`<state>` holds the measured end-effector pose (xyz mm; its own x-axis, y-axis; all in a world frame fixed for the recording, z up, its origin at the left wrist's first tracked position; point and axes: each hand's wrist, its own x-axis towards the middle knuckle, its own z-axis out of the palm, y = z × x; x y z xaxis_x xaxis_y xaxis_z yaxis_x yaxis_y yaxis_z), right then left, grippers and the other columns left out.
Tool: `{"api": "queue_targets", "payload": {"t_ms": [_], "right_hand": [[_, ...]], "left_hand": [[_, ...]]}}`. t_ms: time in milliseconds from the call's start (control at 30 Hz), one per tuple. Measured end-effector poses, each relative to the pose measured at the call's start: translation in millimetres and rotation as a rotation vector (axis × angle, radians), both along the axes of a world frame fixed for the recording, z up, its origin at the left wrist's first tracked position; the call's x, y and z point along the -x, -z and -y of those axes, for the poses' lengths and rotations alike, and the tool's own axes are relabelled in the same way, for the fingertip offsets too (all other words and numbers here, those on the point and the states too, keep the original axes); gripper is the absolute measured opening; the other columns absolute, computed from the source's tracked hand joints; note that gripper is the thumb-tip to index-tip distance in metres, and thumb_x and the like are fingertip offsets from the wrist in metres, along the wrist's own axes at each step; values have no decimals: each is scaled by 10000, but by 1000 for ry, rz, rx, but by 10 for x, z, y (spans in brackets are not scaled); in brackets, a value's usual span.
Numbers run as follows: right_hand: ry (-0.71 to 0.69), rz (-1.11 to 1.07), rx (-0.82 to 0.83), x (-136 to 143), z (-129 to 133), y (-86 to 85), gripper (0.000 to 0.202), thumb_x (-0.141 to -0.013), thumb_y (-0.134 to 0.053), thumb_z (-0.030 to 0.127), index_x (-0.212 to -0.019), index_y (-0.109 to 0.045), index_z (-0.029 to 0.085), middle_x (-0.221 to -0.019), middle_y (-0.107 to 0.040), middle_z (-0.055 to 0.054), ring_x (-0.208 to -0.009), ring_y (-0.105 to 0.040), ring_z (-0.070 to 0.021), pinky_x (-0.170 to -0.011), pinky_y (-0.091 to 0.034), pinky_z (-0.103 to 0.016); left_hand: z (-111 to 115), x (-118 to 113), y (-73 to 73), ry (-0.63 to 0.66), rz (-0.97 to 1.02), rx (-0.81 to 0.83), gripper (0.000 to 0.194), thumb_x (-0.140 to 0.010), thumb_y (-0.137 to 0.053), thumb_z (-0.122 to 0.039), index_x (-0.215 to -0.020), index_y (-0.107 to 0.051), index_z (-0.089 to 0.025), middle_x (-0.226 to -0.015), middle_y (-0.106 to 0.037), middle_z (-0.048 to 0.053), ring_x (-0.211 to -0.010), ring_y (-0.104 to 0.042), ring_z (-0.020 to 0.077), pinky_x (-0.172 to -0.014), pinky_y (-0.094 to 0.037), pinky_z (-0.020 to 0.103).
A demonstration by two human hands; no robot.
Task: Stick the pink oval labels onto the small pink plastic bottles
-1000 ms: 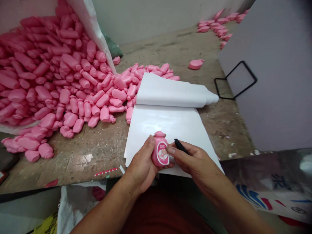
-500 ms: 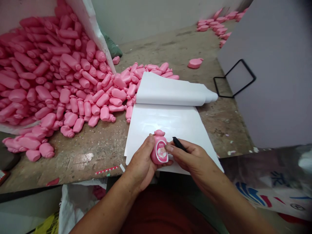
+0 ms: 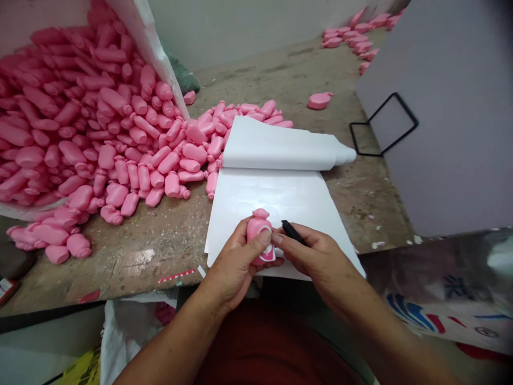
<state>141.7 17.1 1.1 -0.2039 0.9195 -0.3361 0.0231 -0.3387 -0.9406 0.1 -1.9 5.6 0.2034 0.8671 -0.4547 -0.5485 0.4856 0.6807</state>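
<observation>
My left hand (image 3: 237, 262) is wrapped round a small pink plastic bottle (image 3: 256, 223), held upright above white sheets. Its thumb lies across the oval label (image 3: 269, 254) on the bottle's front and covers most of the print. At the label's right edge, my right hand (image 3: 318, 254) has its thumb and forefinger pinched together against the bottle. A slim black tool with a slanted tip (image 3: 292, 232) is also held in that hand, pointing up and left; its exact kind is unclear. Under both hands spread the white sheets (image 3: 276, 190), their far part folded over.
Pink bottles (image 3: 120, 101) spill from a large white sack (image 3: 158, 48) on the left across the worktable (image 3: 132, 246). A single bottle (image 3: 319, 100) lies farther back. On the right stands a grey panel (image 3: 449, 107) beside a black wire frame (image 3: 382, 125).
My left thumb has moved from the bottle's side onto its label. The bottle has shifted slightly up and left. The right hand stays at the label's edge with the black tool.
</observation>
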Motion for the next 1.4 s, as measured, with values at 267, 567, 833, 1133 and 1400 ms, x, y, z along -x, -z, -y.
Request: {"api": "queue_targets", "payload": {"t_ms": [267, 567, 833, 1133, 1400], "right_hand": [[86, 564, -332, -33, 54, 76, 308, -761, -653, 515, -901, -653, 240, -688, -633, -2, -658, -565, -208, -637, -390, -318], [96, 242, -274, -166, -6, 82, 243, -792, -687, 462, -769, -624, 229, -756, -617, 5, -732, -557, -176, -686, -430, -298], [122, 126, -142, -150, 31, 60, 274, -802, -692, 495, -832, -638, 228, -727, -589, 7, -664, -522, -155, -543, -368, -273], [94, 231, -154, -87, 57, 35, 439, -616, -815, 450, -952, -621, 244, -741, -599, 30, -672, -562, -169, -628, -470, -305], [65, 193, -191, -68, -37, 8, 289, -745, -741, 474, -807, -611, 223, -690, -592, 24, -656, -529, -157, -611, -433, -291]], "left_hand": [[1, -13, 48, -54, -38, -17, 383, -821, -751, -327, -1141, -594, -186, -962, -614, 27, -833, -608, 119, -728, -573, 258], [11, 61, -13, 44, 24, 33, 719, -745, -733, -24, -1348, -424, -264, -1090, -638, 33, -945, -703, 159, -833, -563, 277], [26, 120, -8, 131, 173, 114, 698, -723, -735, -36, -1327, -455, -245, -1081, -676, 51, -946, -722, 177, -870, -569, 299], [41, 136, -31, 229, 151, 82, 676, -745, -697, -42, -1346, -468, -249, -1040, -681, 45, -910, -708, 158, -797, -603, 295], [107, 71, 28, 300, 111, 24, 552, -774, -757, -215, -1271, -516, -214, -952, -680, 54, -781, -717, 160, -644, -587, 241]]}}
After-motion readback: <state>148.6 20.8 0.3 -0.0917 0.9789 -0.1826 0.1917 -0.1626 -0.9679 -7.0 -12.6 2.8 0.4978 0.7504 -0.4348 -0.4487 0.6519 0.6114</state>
